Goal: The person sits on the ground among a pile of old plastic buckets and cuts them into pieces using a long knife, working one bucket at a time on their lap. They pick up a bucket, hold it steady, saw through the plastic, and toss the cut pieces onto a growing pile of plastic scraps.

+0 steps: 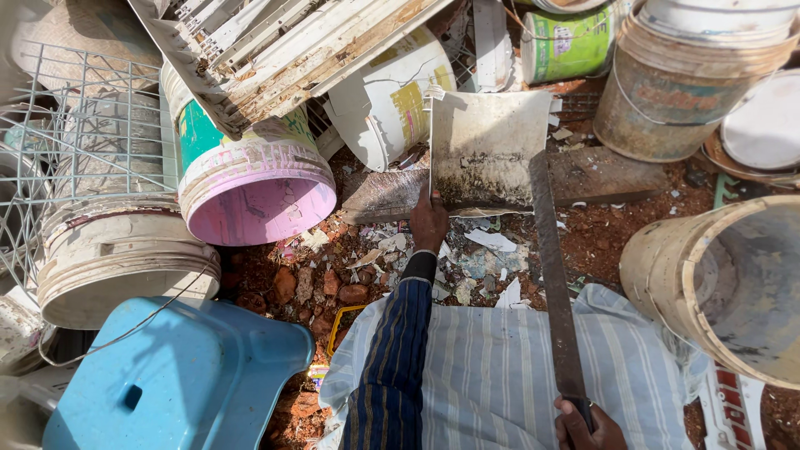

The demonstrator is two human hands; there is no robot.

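Outstretched, the left hand [429,222] grips the lower edge of a dirty white plastic sheet [487,148], holding it upright on a wooden block [508,185]. Low by the lap, the right hand [587,427] is closed around the handle of a long rusty blade [552,275] whose tip rests against the sheet. Nearby, a pink-lined bucket [254,187] lies on its side, empty; a beige bucket [725,283] on the right shows only grime.

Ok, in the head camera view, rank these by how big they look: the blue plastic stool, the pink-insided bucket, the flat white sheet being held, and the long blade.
1. Blue plastic stool, though it sits nearest the camera.
2. Pink-insided bucket.
3. Flat white sheet, held by the left hand.
4. Long blade, held by the right hand: longest, but narrow.
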